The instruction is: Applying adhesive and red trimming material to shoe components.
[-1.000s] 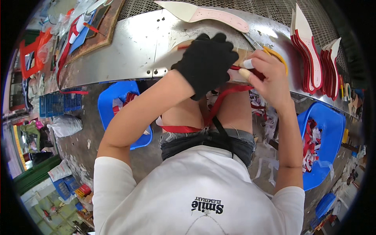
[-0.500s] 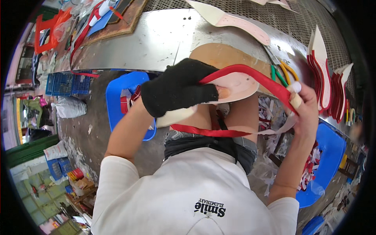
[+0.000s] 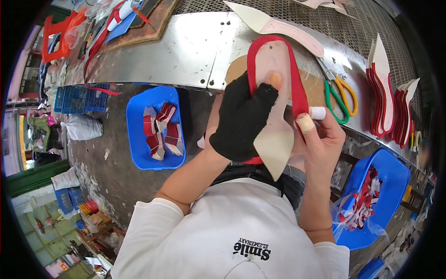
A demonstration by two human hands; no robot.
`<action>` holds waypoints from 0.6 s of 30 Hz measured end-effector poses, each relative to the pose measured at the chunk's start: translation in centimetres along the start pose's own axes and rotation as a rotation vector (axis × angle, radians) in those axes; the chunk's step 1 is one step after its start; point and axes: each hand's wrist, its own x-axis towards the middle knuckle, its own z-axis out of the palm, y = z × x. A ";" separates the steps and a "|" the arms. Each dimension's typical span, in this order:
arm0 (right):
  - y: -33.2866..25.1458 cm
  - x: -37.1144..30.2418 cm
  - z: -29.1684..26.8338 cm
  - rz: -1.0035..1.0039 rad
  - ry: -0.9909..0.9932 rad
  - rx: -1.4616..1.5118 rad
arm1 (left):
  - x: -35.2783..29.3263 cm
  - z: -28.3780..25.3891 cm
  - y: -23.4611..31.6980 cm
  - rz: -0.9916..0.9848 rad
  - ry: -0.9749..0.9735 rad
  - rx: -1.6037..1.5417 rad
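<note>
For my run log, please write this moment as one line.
left hand: gloved, holds pointed insole | right hand: pinches red strap on its edge | scissors: on metal bench

Bright, even daylight; soft glare on the metal counter [image 3: 186, 51]; sharp centre, strong fisheye bending, black vignette at edges.

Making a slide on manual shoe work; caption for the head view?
Gloved left hand and bare right hand hold a pointed insole with red edging above a metal bench.

1. Scissors [image 3: 341, 95] with green and yellow handles lie on the metal table [image 3: 176, 51].
2. Blue tray [image 3: 155, 128] holds red-and-white scraps.
3. Pointed red-edged pieces [image 3: 385, 93] stand stacked at right.
</note>
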 end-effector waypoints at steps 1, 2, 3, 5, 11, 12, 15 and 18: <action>0.0 0.0 0.1 0.002 0.005 0.002 | -0.1 0.4 -0.2 0.061 0.006 -0.075; 0.0 0.1 0.2 -0.026 -0.013 -0.060 | -0.2 0.6 -0.2 0.026 0.036 -0.057; -0.1 0.2 0.2 -0.051 -0.017 -0.109 | -0.3 0.9 -0.2 0.013 0.075 -0.067; 0.0 0.5 0.1 -0.073 -0.024 -0.190 | -0.2 1.4 -0.3 -0.003 0.112 -0.079; 0.9 1.8 0.2 -0.315 0.037 -0.427 | 0.4 1.5 -0.2 0.042 0.193 -0.022; 1.0 1.9 0.1 -0.413 0.076 -0.464 | 0.4 1.3 -0.1 0.017 0.177 0.013; 1.0 2.1 -0.2 -0.542 -0.112 -0.578 | 0.5 1.0 0.1 -0.026 0.173 0.045; 0.8 2.7 -1.0 -0.360 -0.277 -0.549 | 1.6 0.8 0.4 -0.088 0.141 0.080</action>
